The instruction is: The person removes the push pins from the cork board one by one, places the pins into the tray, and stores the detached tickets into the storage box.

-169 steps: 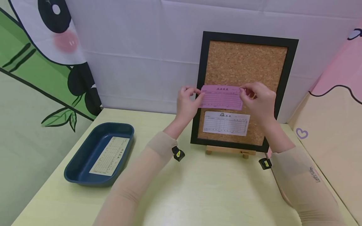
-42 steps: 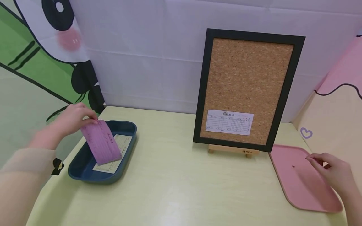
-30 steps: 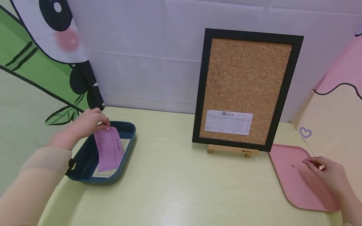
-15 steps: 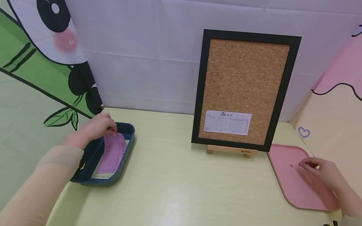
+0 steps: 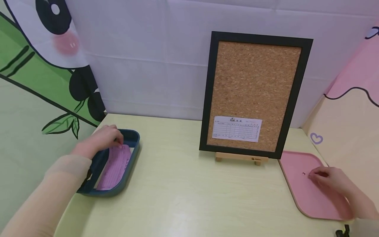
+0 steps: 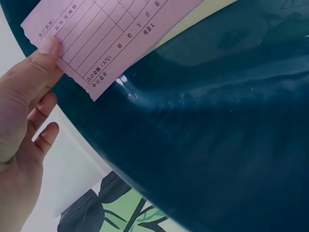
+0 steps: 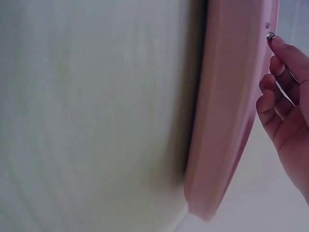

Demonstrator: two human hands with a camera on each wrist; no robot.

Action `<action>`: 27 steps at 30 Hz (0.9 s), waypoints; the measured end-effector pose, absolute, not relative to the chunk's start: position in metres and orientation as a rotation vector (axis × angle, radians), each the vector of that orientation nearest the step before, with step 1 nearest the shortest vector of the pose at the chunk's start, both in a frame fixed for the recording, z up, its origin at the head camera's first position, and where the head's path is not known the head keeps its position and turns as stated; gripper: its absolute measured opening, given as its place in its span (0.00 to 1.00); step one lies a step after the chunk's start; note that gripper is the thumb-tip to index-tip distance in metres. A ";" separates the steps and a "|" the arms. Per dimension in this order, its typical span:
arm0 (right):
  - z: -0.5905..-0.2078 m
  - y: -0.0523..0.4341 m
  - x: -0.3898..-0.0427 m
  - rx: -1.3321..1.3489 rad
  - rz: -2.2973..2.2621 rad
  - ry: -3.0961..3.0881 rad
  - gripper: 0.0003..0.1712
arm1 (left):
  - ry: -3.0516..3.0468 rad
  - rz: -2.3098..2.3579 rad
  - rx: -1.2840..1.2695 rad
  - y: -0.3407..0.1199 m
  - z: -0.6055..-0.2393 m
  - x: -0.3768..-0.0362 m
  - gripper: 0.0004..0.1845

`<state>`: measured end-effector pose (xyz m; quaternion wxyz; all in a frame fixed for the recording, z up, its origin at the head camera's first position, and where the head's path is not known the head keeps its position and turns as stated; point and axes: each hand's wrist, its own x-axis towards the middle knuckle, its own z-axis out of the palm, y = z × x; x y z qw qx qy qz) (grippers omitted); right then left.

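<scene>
In the head view my left hand (image 5: 103,137) reaches into the blue tray (image 5: 137,140) and pinches one end of a pink receipt slip (image 5: 115,168). The left wrist view shows thumb and fingers on the slip's edge; most of the slip lies over a cream slip (image 6: 193,21), largely covered. My right hand (image 5: 331,179) is low over the pink tray (image 5: 296,161). Between its thumb and forefinger is a small shiny metal thumbtack (image 7: 271,36). Another tiny metal piece, seemingly a tack (image 5: 303,173), sits on the pink tray beside the fingertips.
A black-framed cork board (image 5: 254,79) leans on a small wooden easel (image 5: 241,157) at the back. A white receipt slip (image 5: 237,129) is on its lower part. Pale table surface (image 5: 189,184) lies between the two trays; a cloth backdrop (image 5: 148,59) stands behind.
Earlier both hands held the pink slip at the cork board. Since then the left hand has carried it left and lowered it into the blue tray; the right has moved to the pink tray, drifting left.
</scene>
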<state>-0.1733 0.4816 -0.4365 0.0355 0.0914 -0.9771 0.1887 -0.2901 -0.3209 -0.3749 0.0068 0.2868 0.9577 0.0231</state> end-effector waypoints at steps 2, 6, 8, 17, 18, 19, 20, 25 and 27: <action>-0.438 0.482 -0.175 0.303 0.559 -2.996 0.07 | 2.989 0.074 0.890 -0.321 -0.377 -0.290 0.07; -0.442 0.483 -0.178 0.333 0.527 -2.984 0.06 | 2.978 0.086 0.863 -0.320 -0.379 -0.287 0.06; -0.444 0.485 -0.179 0.341 0.527 -2.981 0.05 | 2.977 0.095 0.843 -0.320 -0.379 -0.286 0.06; -0.439 0.486 -0.178 0.285 0.542 -3.015 0.07 | 2.983 0.187 0.787 -0.316 -0.372 -0.280 0.11; -0.437 0.486 -0.177 0.281 0.549 -3.015 0.07 | 2.989 0.195 0.788 -0.315 -0.371 -0.280 0.11; -0.436 0.486 -0.177 0.273 0.541 -3.009 0.07 | 2.998 0.204 0.792 -0.314 -0.370 -0.280 0.11; -0.434 0.486 -0.177 0.271 0.537 -2.999 0.06 | 3.010 0.210 0.795 -0.313 -0.369 -0.279 0.11; -0.428 0.487 -0.177 0.273 0.493 -2.923 0.05 | 3.069 0.223 0.784 -0.305 -0.363 -0.277 0.16; -0.424 0.485 -0.176 0.271 0.497 -2.917 0.06 | 3.088 0.228 0.769 -0.301 -0.360 -0.275 0.17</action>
